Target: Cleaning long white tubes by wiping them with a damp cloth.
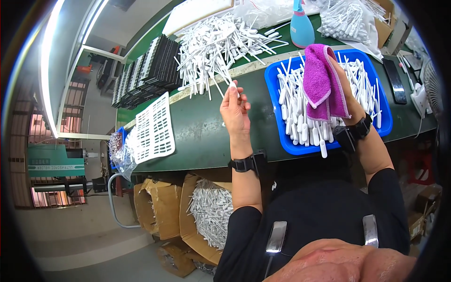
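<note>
My left hand [236, 109] is at the near edge of a loose pile of white plastic sticks [218, 44]. Its thumb and fingers are pinched on one white stick [227, 76]. My right hand [346, 88] grips a purple cloth [321, 84] with a pale hem. The cloth hangs over a blue tray [290, 148] filled with more of these sticks, each with a thick rounded end. Part of the tray's contents is hidden under the cloth and hand.
Stacked black racks [159, 61] stand left of the pile, beside a white slotted panel [157, 129]. Behind the tray is a blue spray bottle [301, 29]. A black phone-like slab [394, 81] and a fan [431, 84] are at right. Below the bench, a cardboard box [188, 202] holds sticks.
</note>
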A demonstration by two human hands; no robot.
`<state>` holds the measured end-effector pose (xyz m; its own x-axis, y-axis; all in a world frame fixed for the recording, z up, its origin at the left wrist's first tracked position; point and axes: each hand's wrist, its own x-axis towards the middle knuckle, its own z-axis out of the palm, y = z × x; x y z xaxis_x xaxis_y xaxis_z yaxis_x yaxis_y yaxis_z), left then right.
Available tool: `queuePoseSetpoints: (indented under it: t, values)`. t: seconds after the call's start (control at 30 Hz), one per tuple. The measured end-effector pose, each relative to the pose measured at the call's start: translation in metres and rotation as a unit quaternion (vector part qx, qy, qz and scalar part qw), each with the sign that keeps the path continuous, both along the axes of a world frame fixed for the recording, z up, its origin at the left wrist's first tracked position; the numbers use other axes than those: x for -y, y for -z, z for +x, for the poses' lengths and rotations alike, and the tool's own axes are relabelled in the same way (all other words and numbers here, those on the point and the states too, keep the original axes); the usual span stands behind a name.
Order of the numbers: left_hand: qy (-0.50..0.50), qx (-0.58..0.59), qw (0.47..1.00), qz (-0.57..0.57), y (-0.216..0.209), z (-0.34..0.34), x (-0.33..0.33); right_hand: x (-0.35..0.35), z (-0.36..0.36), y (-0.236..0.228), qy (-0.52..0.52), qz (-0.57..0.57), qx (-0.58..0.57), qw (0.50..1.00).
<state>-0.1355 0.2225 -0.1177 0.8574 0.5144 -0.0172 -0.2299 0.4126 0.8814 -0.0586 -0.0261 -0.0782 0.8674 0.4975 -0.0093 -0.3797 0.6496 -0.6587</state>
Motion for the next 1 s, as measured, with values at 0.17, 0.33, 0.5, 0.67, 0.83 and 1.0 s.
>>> queuePoseSetpoints:
  t: [0.17, 0.33, 0.5, 0.67, 0.83, 1.0]
  values:
    - [0.006, 0.020, 0.997, -0.073, 0.003, -0.002, 0.009, 0.001, -0.006, -0.010, -0.006, -0.014, -0.027, 1.000]
    - [0.012, 0.007, 0.995, -0.102, 0.007, -0.006, 0.012, -0.001, -0.010, -0.015, -0.002, -0.023, -0.041, 0.999]
    - [0.009, 0.011, 0.995, -0.100, 0.011, -0.006, 0.011, 0.000, -0.006, -0.010, -0.015, -0.009, -0.031, 0.999]
    - [0.029, 0.019, 0.994, -0.104, -0.005, -0.002, 0.032, -0.007, 0.002, 0.001, 0.114, 0.007, -0.011, 0.993]
    - [0.128, 0.010, 0.992, -0.012, -0.027, 0.010, 0.084, -0.017, -0.002, 0.005, 0.078, -0.044, 0.065, 0.994]
    - [0.257, -0.036, 0.957, 0.131, -0.031, 0.001, 0.132, -0.014, -0.012, 0.005, 0.083, -0.247, 0.118, 0.958]
